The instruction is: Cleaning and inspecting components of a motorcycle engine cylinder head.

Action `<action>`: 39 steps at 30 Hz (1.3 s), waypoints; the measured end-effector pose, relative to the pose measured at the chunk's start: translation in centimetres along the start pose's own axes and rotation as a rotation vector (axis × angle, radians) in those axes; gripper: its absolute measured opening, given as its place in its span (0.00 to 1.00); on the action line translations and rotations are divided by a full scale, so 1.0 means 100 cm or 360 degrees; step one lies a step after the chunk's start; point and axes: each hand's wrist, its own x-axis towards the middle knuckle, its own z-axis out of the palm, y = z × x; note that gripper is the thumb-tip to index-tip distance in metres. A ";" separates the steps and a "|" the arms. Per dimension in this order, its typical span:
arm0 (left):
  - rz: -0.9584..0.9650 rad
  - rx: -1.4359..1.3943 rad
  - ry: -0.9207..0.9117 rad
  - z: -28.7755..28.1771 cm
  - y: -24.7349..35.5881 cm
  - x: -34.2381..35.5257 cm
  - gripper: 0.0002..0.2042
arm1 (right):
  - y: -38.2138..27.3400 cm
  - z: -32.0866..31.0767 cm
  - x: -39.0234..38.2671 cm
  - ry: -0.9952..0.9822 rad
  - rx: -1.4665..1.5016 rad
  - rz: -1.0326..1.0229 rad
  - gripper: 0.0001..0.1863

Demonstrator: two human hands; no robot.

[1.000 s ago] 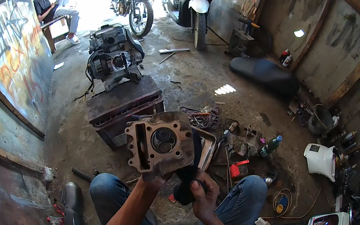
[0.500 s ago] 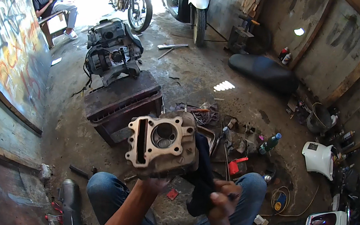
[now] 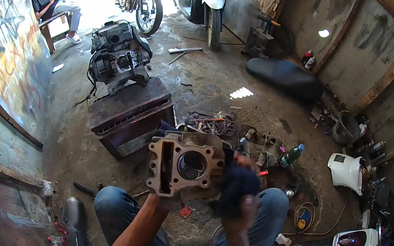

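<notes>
An engine cylinder head (image 3: 172, 171), grey-brown metal with a round opening, a long slot and several bolt holes on its flat face, is held up between my knees. My left hand (image 3: 162, 202) holds it from below; its fingers are mostly hidden behind the metal. My right hand (image 3: 247, 211) is closed on a dark blue cloth (image 3: 238, 188), bunched just right of the cylinder head and somewhat blurred. More dark cloth shows behind the cylinder head's upper edge.
A dark crate-like stand (image 3: 128, 111) bears an engine (image 3: 119, 54) ahead. Tools, a green bottle (image 3: 292, 155) and a coiled hose (image 3: 313, 225) lie to the right. A silencer (image 3: 75, 228) lies at lower left. A person (image 3: 48, 7) sits at far left.
The cylinder head has shifted slightly right and down, its face turned more squarely to me. My right hand has moved up, and the cloth that hung down is now bunched in it.
</notes>
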 end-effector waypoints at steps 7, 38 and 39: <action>-0.0059 0.0003 -0.0164 0.048 0.003 0.005 0.22 | 0.032 -0.014 -0.005 0.0222 0.0139 0.0680 0.26; 0.1829 0.1679 0.0766 0.121 0.055 0.028 0.33 | 0.004 -0.025 0.033 0.0326 0.0784 0.0413 0.28; 0.1824 0.1685 0.0762 0.121 0.057 0.026 0.33 | 0.001 -0.025 0.034 0.0456 0.0617 0.0366 0.28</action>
